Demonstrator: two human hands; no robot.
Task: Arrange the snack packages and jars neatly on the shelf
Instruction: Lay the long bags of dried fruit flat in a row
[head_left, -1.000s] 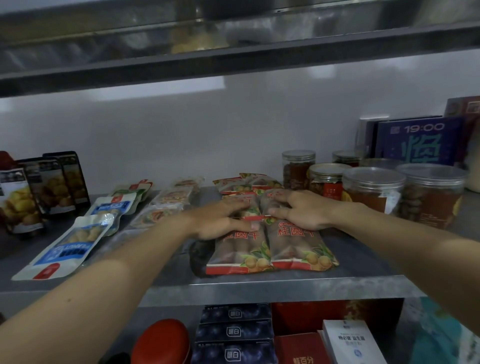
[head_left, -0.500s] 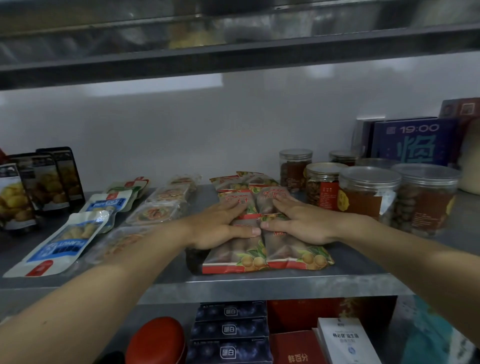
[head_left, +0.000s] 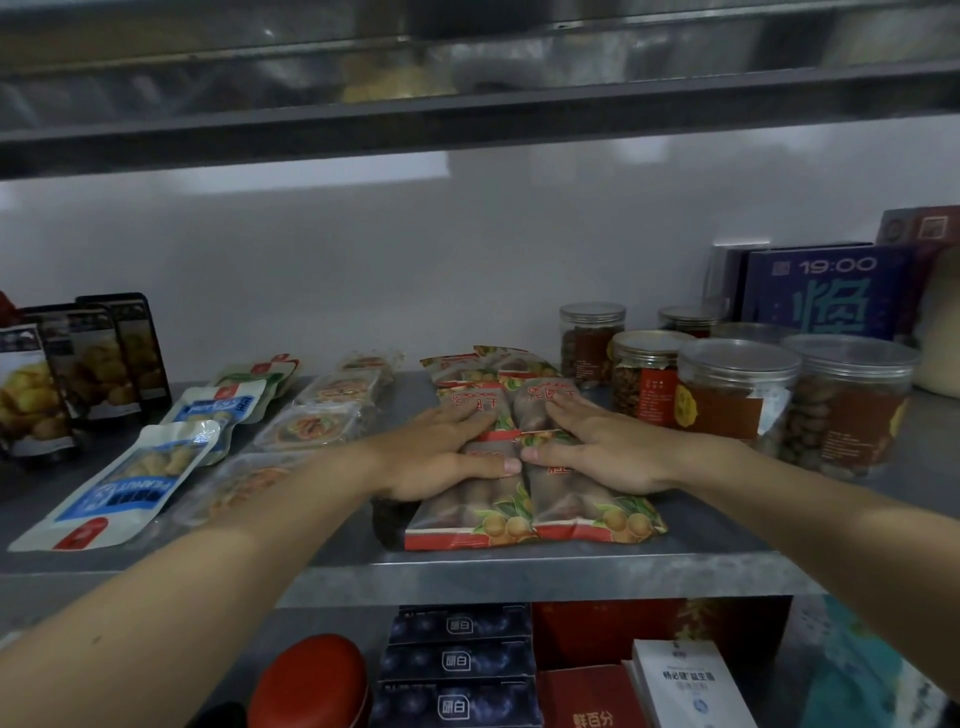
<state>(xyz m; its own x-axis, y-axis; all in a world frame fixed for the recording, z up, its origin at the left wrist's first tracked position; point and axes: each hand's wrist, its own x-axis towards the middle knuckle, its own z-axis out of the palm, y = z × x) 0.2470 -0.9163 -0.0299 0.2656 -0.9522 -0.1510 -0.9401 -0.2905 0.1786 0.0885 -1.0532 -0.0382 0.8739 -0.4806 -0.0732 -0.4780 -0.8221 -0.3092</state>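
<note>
Off to the left of my left hand, the blue-and-white pouches lie flat, with clear trays just beside my forearm. My left hand is flat, fingers straight, pressing down on the red snack packs near the shelf front edge. My right hand is doing the same right beside it, thumb tips just about meeting. The jars stand just right of that hand.

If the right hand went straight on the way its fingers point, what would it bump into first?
Probably the red snack packets lying further back, just past the right hand; depth is hard to judge.
</note>
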